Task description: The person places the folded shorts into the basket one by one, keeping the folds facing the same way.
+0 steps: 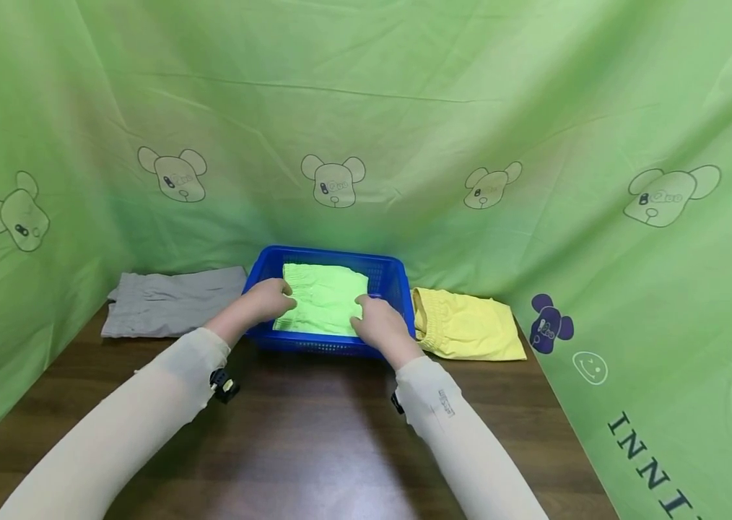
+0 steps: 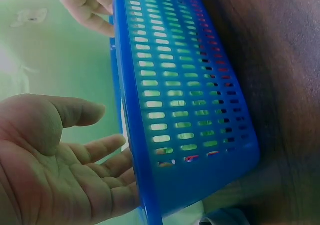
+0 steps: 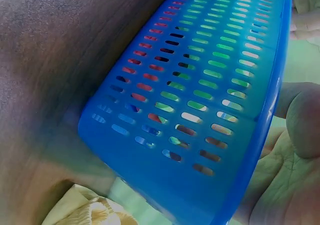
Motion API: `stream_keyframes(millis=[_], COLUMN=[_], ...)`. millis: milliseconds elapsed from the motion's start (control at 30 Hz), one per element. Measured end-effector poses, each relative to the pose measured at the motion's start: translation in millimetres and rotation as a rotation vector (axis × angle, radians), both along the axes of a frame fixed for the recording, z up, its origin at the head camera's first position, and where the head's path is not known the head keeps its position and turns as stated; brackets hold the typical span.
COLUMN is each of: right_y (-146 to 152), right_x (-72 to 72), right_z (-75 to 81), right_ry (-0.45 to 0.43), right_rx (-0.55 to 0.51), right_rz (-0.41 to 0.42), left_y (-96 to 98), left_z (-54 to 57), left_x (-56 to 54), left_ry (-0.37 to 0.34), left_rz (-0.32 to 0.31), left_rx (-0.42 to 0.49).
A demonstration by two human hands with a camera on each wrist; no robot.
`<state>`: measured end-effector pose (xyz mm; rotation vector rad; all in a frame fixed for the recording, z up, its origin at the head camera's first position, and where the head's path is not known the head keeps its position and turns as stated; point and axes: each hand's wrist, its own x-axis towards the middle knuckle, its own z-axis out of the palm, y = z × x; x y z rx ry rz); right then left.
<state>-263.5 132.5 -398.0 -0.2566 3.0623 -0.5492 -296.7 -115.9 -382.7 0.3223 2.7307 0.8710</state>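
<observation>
Folded bright green shorts with a gathered waistband lie in a blue plastic basket. My left hand reaches over the basket's near left side to the left edge of the shorts. In the left wrist view, its thumb and fingers are spread apart, with the fingertips partly hidden behind the basket rim. On the opposite side, my right hand is at the right edge of the shorts. The right wrist view shows its fingers loosely extended, their tips hidden by the basket wall.
A folded grey garment lies on the wooden table left of the basket. Folded yellow shorts lie to its right. A green printed curtain hangs behind and at both sides. Something red shows through the basket holes.
</observation>
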Motion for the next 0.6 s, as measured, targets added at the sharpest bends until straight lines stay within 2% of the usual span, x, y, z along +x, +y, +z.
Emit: stream_keyframes(millis=[433,600], right_y=[3,1], right_x=[15.6,21.5], right_z=[-8.7,-11.4], right_ry=[0.127,0.157], right_rx=[-0.033,-0.037], right_rz=[0.019,0.030], left_y=[4.9,9.1], left_z=[-0.6,0.5], left_x=[35.2,49.8], left_ry=[0.106,0.162], left_rz=[-0.058,-0.107], left_rx=[0.022,0.009])
